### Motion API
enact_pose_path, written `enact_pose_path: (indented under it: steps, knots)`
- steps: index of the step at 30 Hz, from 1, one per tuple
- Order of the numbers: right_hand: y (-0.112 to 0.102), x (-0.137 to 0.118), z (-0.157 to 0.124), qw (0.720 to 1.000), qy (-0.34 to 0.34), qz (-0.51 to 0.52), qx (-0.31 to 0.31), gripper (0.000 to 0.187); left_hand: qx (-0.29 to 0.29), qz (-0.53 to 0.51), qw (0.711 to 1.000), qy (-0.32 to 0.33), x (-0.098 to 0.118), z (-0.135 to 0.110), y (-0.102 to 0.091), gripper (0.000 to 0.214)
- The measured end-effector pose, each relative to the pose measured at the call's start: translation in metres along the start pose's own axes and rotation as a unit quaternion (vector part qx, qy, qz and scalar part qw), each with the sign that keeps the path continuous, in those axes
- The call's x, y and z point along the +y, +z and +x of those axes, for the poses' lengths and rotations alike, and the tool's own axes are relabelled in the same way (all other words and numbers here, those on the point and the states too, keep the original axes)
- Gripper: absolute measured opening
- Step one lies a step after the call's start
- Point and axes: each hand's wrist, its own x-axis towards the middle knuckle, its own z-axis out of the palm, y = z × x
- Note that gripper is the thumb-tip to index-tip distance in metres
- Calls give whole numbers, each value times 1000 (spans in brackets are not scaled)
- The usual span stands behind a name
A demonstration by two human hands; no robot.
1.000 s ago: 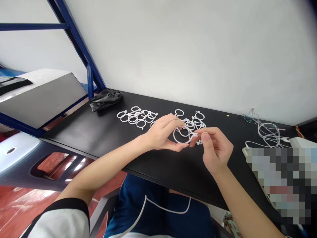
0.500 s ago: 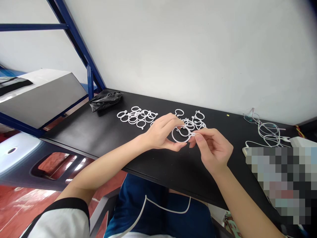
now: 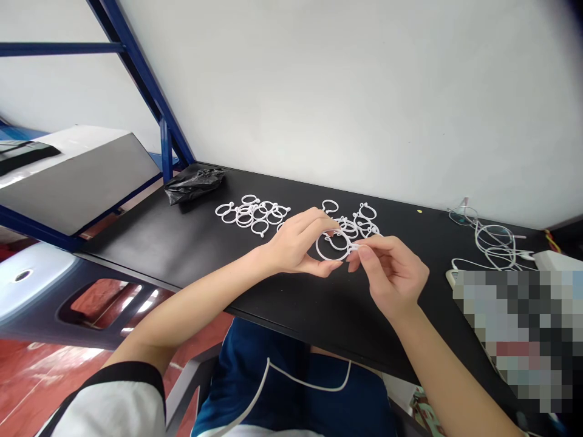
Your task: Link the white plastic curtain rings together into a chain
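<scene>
A white curtain ring (image 3: 320,252) is held over the black desk between my two hands. My left hand (image 3: 303,243) curls around its left side, fingers at the top edge and thumb at the bottom. With thumb and forefinger, my right hand (image 3: 392,270) pinches the small eyelet at the ring's right side; the fingertips partly cover that piece. Just behind the hands lies a loose group of white rings (image 3: 350,229), partly hidden by them. Farther left, another cluster of white rings with small eyelets (image 3: 245,216) is spread on the desk.
A crumpled black plastic bag (image 3: 195,185) lies at the desk's far left corner. On the right are eyeglasses (image 3: 464,215), a tangled white cable (image 3: 494,246) and a blurred-out item (image 3: 519,340). The wall borders the black desk (image 3: 182,249); a blue metal frame (image 3: 141,73) rises at left.
</scene>
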Motion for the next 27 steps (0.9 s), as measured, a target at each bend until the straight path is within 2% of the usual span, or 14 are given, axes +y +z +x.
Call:
enact_pose_path:
  steps: [10, 27]
  knots:
    - [1, 0, 1, 1000, 1, 5, 0, 9, -2, -9, 1000, -3, -1, -2, 1, 40]
    - [0, 3, 1, 1000, -1, 18, 3, 18, -6, -22, 1000, -20, -1, -5, 2, 49]
